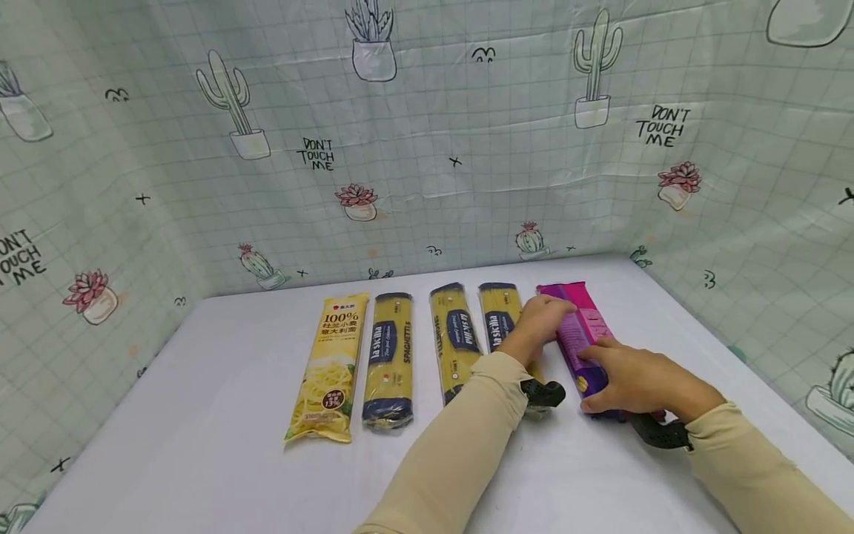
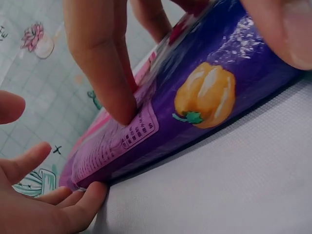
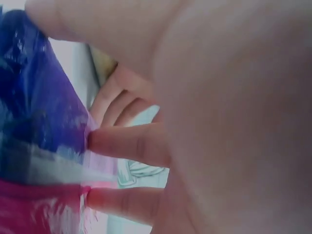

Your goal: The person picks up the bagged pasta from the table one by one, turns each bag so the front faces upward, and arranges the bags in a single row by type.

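Note:
A long purple-and-pink packet (image 1: pixel 572 343) with a yellow pepper picture lies at the right end of a row of packs. My right hand (image 1: pixel 637 377) grips its near end, thumb at the near corner and fingers spread over the top. In the right wrist view, two fingertips press the wrapper's pink part. Farther along, my left hand (image 1: pixel 539 320) is at the packet's far left side. Its lower fingers (image 2: pixel 92 197) touch the bottom edge by the tabletop, loosely bent and not wrapped around it. Part of the near end is hidden under the right hand.
Left of the packet lie blue-and-yellow spaghetti packs (image 1: pixel 457 334), one partly under my left forearm, and another spaghetti pack (image 1: pixel 389 371). A yellow noodle pack (image 1: pixel 328 371) ends the row. All lie on a white tabletop (image 1: pixel 220 415) backed by a cactus-print cloth (image 1: pixel 414 148).

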The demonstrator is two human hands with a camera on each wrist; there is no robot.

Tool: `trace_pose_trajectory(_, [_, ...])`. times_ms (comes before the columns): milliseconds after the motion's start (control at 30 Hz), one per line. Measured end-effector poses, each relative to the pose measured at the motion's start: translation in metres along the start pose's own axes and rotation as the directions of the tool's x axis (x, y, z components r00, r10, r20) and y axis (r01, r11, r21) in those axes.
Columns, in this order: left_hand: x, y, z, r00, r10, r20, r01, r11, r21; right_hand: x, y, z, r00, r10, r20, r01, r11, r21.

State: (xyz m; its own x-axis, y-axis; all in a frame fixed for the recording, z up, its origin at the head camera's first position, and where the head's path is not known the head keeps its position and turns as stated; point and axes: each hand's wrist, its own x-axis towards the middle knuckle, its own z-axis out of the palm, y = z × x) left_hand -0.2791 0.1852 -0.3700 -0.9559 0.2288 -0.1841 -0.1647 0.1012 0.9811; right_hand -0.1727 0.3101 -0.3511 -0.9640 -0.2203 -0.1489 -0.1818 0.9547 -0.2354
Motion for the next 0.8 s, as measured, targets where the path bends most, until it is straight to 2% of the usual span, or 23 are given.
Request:
trace_pose_trajectory(133, [0.004, -0.002, -0.002, 0.999, -0.008, -0.038, 0.002, 0.990, -0.144, 0.002, -0.006, 0.002, 1.000, 0.003, -0.003, -0.003, 1.000, -0.022])
trace_pose_trajectory(300, [0.010, -0.002, -0.001, 0.998, -0.025, -0.058, 0.010, 0.968, -0.249, 0.004, -0.009, 0.005, 0.999, -0.021, -0.030, 0.021, 1.000, -0.014])
trace_pose_trajectory(433, [0.012, 0.001, 0.001, 0.996, -0.061, -0.064, 0.046, 0.975, -0.218, 0.004, -0.010, 0.011, 0.997, -0.036, -0.063, 0.039, 0.999, 0.038])
trace_pose_trajectory(533, [0.013, 0.001, -0.002, 0.996, -0.070, -0.056, 0.062, 0.989, -0.138, 0.006, -0.015, 0.014, 0.996, -0.024, -0.081, 0.029, 0.997, 0.066])
trace_pose_trajectory(667, [0.016, 0.001, -0.006, 0.997, -0.074, -0.032, 0.071, 0.994, -0.086, 0.009, -0.020, 0.015, 0.995, -0.004, -0.097, 0.013, 0.996, 0.092])
trace_pose_trajectory(800, [0.017, 0.001, -0.007, 0.997, -0.080, -0.005, 0.080, 0.992, -0.103, 0.009, -0.022, 0.013, 0.992, -0.001, -0.123, 0.018, 0.991, 0.136])
